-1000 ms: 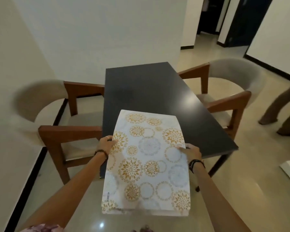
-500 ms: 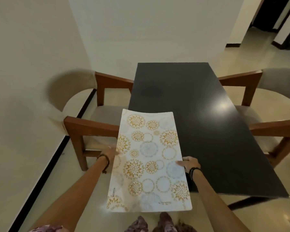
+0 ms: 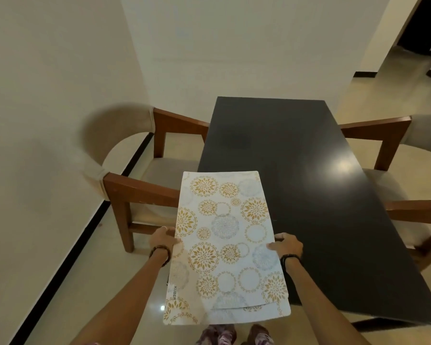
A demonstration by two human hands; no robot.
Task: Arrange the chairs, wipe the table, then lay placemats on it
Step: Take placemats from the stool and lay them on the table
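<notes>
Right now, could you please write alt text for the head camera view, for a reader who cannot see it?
Two bare hands, left and right, hold a stack of white placemats with gold and grey floral circles by its side edges over the near end of a bare rectangular black table. A wooden armchair with beige upholstery stands on each side, left and right.

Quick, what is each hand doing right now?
Left hand: closed on the left edge of the placemats.
Right hand: closed on their right edge.

Home dining room: dark table (image 3: pixel 296 155), armchairs (image 3: pixel 135 185).
</notes>
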